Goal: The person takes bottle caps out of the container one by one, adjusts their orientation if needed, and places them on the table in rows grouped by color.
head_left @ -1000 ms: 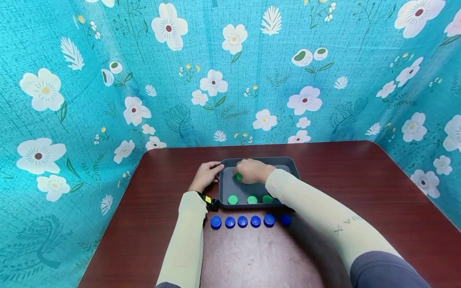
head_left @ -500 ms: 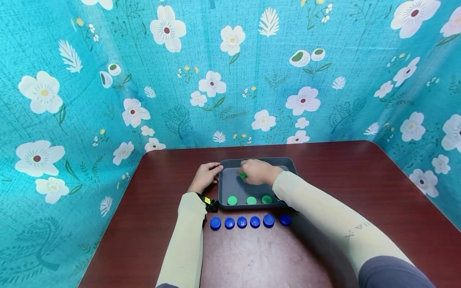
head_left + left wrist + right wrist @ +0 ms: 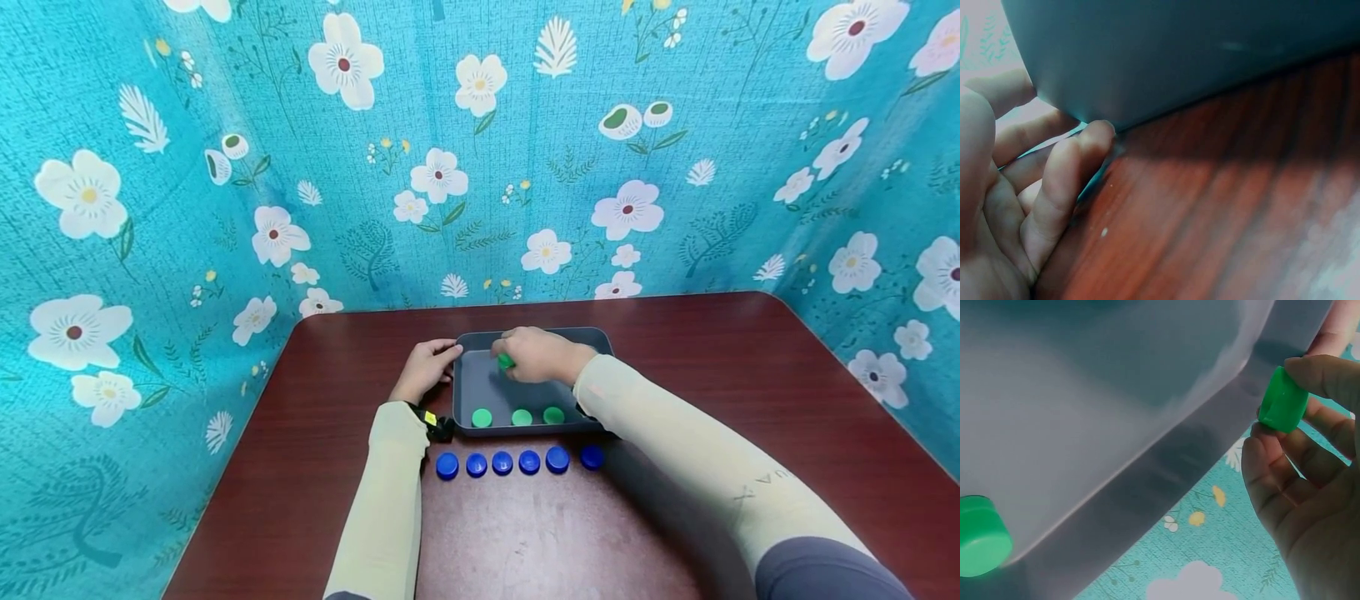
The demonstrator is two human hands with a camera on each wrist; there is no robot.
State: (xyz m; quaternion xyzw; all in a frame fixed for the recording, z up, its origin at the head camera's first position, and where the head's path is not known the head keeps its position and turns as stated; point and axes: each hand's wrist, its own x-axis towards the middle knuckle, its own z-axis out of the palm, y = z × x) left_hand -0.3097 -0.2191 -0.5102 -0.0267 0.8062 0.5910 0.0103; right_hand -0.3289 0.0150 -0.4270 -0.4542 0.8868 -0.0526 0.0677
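Note:
My right hand (image 3: 542, 356) is over the grey tray (image 3: 480, 392), pinching a green bottle cap (image 3: 1283, 403) between thumb and fingers. In the right wrist view the cap is tipped on its side, above the tray's rim. My left hand (image 3: 426, 368) holds the tray's left side near the far corner, its thumb at the rim. Fingers (image 3: 1054, 181) in the left wrist view bend against the tray's outer wall, low down near the table. A row of green caps (image 3: 482, 418) lies along the tray's near wall; my right forearm may hide more.
Several blue bottle caps (image 3: 502, 462) stand in a row on the table, just in front of the tray. The dark red-brown table (image 3: 360, 342) reaches back to a turquoise flowered cloth (image 3: 450, 150) hanging behind and at the sides.
My right hand has shifted a little to the right within the tray, still pinching the green cap, whose tilt has changed slightly. The left hand stays at the tray's side.

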